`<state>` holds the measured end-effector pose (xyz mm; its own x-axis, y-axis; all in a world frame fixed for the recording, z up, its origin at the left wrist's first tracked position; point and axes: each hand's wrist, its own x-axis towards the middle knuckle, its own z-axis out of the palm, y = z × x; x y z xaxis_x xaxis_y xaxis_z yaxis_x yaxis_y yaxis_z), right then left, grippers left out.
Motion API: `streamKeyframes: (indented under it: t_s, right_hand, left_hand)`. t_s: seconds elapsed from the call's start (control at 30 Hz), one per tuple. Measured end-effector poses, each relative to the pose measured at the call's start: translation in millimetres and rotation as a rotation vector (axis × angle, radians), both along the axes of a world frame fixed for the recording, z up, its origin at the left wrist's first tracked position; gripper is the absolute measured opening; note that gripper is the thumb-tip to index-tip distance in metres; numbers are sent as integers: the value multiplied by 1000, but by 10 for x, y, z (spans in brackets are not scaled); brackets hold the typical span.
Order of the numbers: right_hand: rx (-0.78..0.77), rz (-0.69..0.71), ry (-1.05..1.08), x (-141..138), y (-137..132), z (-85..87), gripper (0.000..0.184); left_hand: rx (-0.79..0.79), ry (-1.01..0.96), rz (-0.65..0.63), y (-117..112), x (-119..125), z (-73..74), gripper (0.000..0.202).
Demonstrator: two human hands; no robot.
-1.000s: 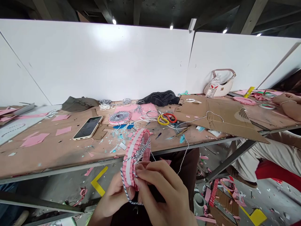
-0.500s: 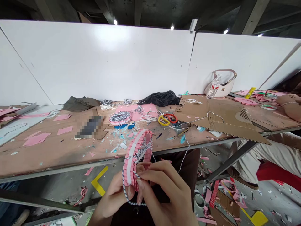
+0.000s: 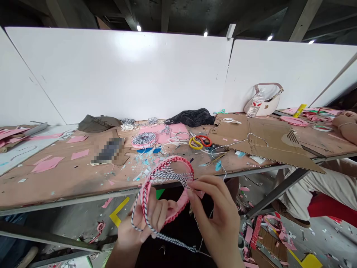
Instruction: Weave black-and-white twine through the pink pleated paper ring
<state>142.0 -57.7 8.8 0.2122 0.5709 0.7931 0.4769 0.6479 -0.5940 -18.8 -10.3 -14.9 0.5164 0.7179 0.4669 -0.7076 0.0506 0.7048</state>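
A pink pleated ring point(image 3: 190, 166) is held up in front of me, its opening facing me. Several strands of black-and-white twisted cord point(image 3: 170, 175) stretch across the inside of it. My left hand point(image 3: 139, 223) is wrapped round the ring's lower left rim, fingers curled inside. A cord loop hangs over that hand and runs right, low in front of my lap. At the ring's right rim, the thumb and fingertips of my right hand point(image 3: 219, 216) are pinched together where the strands meet the edge. The exact bit between those fingertips is too small to make out.
On the table point(image 3: 83, 178) lie a coiled cord disc point(image 3: 144, 140), scissors with yellow and red handles point(image 3: 196, 142), a phone point(image 3: 108, 150), and a cardboard sheet point(image 3: 267, 145) with trailing cord. A bag point(image 3: 272, 106) and bottle point(image 3: 255, 104) stand at the back. Another person's arm point(image 3: 348, 126) rests far right.
The ring has turned from edge-on to facing me, showing the cord strands inside. My right hand has moved right, from the near side of the ring to its right rim.
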Motion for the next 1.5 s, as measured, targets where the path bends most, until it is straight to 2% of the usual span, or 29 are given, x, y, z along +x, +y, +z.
streamKeyframes:
  t_s: [0.07,0.17,0.3,0.43,0.5,0.57,0.63,0.73,0.93,1.03,1.13,1.23,1.33,1.5]
  right_hand:
    - [-22,-64,11,67,61,-17,21]
    - [-81,-39,28,146,124,-27,24]
    - [-149,134,92,215,170,-24,27]
    - [-185,339,250,220,207,-23,25]
    - [-190,435,330,193,224,-27,23]
    - [-193,511,394,156,241,-31,22]
    - [-190,569,447,120,257,-33,24]
    - [-193,626,488,79,277,-29,25]
    - [-189,639,497,44,278,-19,23]
    - [-182,579,456,86,273,-47,20]
    - [-157,387,404,179,272,-94,19]
    - [-91,212,306,260,247,-112,21]
    - [-59,210,166,266,178,-70,26]
    - [-54,262,45,180,57,26,28]
  left_hand:
    - [-103,-120,-83,11,-5,19,51]
    - [-238,-278,-185,20,-40,12,50]
    - [-428,-393,-279,51,-105,-46,37]
    - [-481,-529,-318,127,-161,-175,24]
    - [-531,-572,-275,163,-170,-228,21]
    - [-594,-609,-167,186,-157,-241,24]
    - [-634,-643,-72,197,-123,-212,25]
    - [-648,-673,-27,201,-53,-139,27]
    - [-636,-704,20,213,20,-122,28]
    - [-648,-663,9,206,-9,-152,31]
    - [-610,-493,-50,155,-59,-143,29]
    - [-305,-90,-73,51,-97,-87,30]
    - [5,303,-10,-79,-121,-13,32]
    - [258,713,244,-239,-150,40,21]
